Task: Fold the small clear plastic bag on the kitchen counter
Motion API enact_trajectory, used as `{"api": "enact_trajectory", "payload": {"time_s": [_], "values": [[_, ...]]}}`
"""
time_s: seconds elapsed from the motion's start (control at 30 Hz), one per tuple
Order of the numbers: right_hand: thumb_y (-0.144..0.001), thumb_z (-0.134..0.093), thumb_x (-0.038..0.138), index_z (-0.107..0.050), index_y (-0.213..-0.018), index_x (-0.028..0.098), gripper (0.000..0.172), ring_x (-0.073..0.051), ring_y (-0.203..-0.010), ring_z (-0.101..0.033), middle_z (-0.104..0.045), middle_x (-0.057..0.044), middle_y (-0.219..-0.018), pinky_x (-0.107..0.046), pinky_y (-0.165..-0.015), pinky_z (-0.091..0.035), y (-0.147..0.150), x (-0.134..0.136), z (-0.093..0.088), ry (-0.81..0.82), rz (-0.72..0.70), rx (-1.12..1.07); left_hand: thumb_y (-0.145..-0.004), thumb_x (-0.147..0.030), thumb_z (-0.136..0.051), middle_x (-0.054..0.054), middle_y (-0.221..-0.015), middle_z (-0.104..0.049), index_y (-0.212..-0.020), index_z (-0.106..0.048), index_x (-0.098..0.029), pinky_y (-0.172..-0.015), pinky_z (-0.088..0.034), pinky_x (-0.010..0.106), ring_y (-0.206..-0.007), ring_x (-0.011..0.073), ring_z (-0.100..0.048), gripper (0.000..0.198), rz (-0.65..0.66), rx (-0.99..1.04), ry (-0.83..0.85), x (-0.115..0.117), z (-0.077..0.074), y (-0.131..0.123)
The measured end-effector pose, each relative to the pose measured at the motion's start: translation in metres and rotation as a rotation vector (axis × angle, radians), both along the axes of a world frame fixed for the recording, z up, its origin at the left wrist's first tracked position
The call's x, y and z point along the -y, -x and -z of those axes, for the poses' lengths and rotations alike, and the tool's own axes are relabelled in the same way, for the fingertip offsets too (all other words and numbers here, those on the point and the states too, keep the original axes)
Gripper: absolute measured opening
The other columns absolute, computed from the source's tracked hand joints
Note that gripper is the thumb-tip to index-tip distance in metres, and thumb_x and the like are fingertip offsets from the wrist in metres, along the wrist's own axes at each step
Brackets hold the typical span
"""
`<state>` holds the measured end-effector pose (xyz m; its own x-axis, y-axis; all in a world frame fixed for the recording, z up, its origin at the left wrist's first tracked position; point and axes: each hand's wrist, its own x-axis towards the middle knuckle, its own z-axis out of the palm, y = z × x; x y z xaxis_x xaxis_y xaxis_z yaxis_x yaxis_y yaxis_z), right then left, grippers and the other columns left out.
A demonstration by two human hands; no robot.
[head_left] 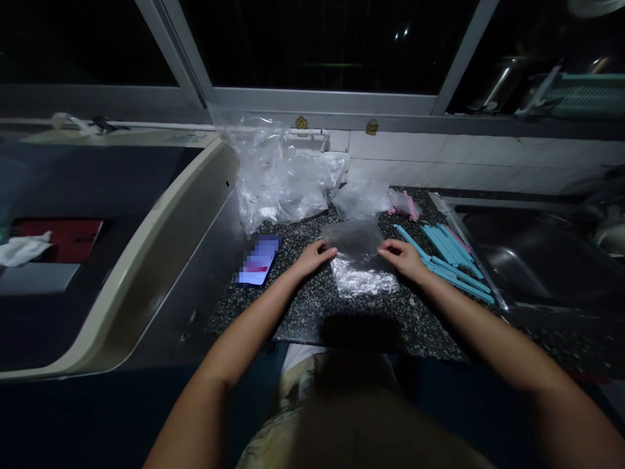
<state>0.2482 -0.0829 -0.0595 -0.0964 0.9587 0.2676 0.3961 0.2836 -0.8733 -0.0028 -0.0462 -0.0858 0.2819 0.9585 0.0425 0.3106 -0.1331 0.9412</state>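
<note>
Clear plastic bag [359,253] at frame centre: holds it clamped at both sides in left hand [314,258] and right hand [404,258]; probably straightening it; next likely needs even tension.

The left hand [312,258] and right hand [404,258] face each other at nearly the same level, a clear gap between them. On each, thumb and index finger come together in a pinch, tips pointing inward toward the other hand, and the remaining fingers curl behind. Behind the hands, the left forearm [258,316] and right forearm [481,331] slant outward and back toward the body, both bare, elbows bent and spread wider than the hands.
</note>
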Motion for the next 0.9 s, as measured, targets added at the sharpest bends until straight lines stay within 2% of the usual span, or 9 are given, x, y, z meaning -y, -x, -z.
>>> {"api": "enact_trajectory", "payload": {"time_s": [0.1,0.2,0.3,0.4,0.5,0.6,0.7,0.83,0.9], "values": [[-0.063,-0.061,0.040,-0.060,-0.068,0.018,0.023,-0.015,-0.066,-0.054,-0.060,-0.001,-0.068,-0.029,-0.065,-0.043,-0.003,0.000,0.007,0.004,0.092,-0.058,-0.061,-0.043,-0.065,0.008,-0.097,-0.066,-0.095,-0.062,-0.012,-0.085,-0.041,0.032,-0.088,0.0196,-0.059,0.046,0.090,0.160,0.098,0.000,0.000,-0.010],[-0.062,-0.060,0.040,-0.058,-0.067,0.018,0.023,-0.014,-0.062,-0.052,-0.058,0.000,-0.065,-0.028,-0.062,-0.042,-0.007,-0.002,0.016,0.053,0.132,-0.073,-0.061,-0.037,-0.065,0.004,-0.074,-0.065,-0.075,-0.062,-0.012,-0.075,-0.043,0.029,-0.072,0.0160,-0.058,0.029,0.034,0.073,0.105,0.001,0.002,-0.013],[-0.060,-0.060,0.037,-0.057,-0.062,0.017,0.020,-0.010,-0.053,-0.045,-0.053,0.003,-0.057,-0.025,-0.054,-0.037,-0.009,-0.004,0.022,0.166,0.058,0.014,-0.064,-0.033,-0.061,-0.001,-0.060,-0.059,-0.065,-0.060,-0.012,-0.068,-0.042,0.027,-0.061,0.0128,-0.053,0.021,-0.012,-0.037,0.054,0.003,-0.002,-0.009],[-0.059,-0.058,0.034,-0.055,-0.059,0.017,0.018,-0.008,-0.047,-0.037,-0.045,0.006,-0.049,-0.022,-0.049,-0.031,-0.003,-0.006,0.023,0.251,-0.047,0.107,-0.065,-0.035,-0.059,-0.001,-0.062,-0.058,-0.067,-0.059,-0.013,-0.067,-0.041,0.026,-0.062,0.0127,-0.052,0.022,0.006,-0.023,0.012,0.006,-0.011,0.000],[-0.059,-0.056,0.033,-0.054,-0.059,0.017,0.017,-0.007,-0.047,-0.036,-0.044,0.006,-0.049,-0.021,-0.048,-0.029,0.007,-0.006,0.021,0.264,-0.065,0.104,-0.061,-0.040,-0.062,0.001,-0.071,-0.062,-0.075,-0.060,-0.013,-0.069,-0.042,0.027,-0.069,0.0152,-0.055,0.030,0.046,-0.006,0.029,0.012,-0.016,0.009],[-0.059,-0.055,0.034,-0.054,-0.061,0.017,0.018,-0.008,-0.049,-0.038,-0.047,0.005,-0.053,-0.022,-0.049,-0.030,0.014,-0.005,0.020,0.249,-0.046,0.068,-0.059,-0.039,-0.064,0.002,-0.071,-0.063,-0.071,-0.060,-0.013,-0.071,-0.042,0.028,-0.071,0.0165,-0.056,0.029,0.059,-0.072,0.052,0.019,-0.012,0.016],[-0.058,-0.055,0.034,-0.054,-0.061,0.016,0.018,-0.008,-0.049,-0.038,-0.047,0.004,-0.053,-0.022,-0.050,-0.030,0.015,-0.005,0.023,0.251,-0.043,0.065,-0.062,-0.039,-0.060,0.001,-0.066,-0.061,-0.063,-0.058,-0.014,-0.071,-0.042,0.028,-0.069,0.0157,-0.055,0.025,0.058,-0.098,0.021,0.023,-0.006,0.020],[-0.059,-0.054,0.034,-0.053,-0.061,0.016,0.017,-0.007,-0.048,-0.036,-0.044,0.006,-0.051,-0.021,-0.049,-0.029,0.015,-0.006,0.026,0.236,-0.074,0.086,-0.063,-0.040,-0.059,0.001,-0.068,-0.061,-0.072,-0.061,-0.015,-0.069,-0.042,0.026,-0.068,0.0150,-0.054,0.027,0.029,-0.103,-0.020,0.021,-0.003,0.021],[-0.061,-0.054,0.033,-0.053,-0.061,0.016,0.017,-0.007,-0.048,-0.036,-0.044,0.006,-0.051,-0.020,-0.048,-0.029,0.015,-0.006,0.027,0.218,-0.092,0.099,-0.065,-0.037,-0.056,0.001,-0.066,-0.060,-0.069,-0.060,-0.014,-0.068,-0.042,0.026,-0.065,0.0147,-0.054,0.023,-0.018,-0.125,-0.027,0.019,-0.002,0.021]]}}
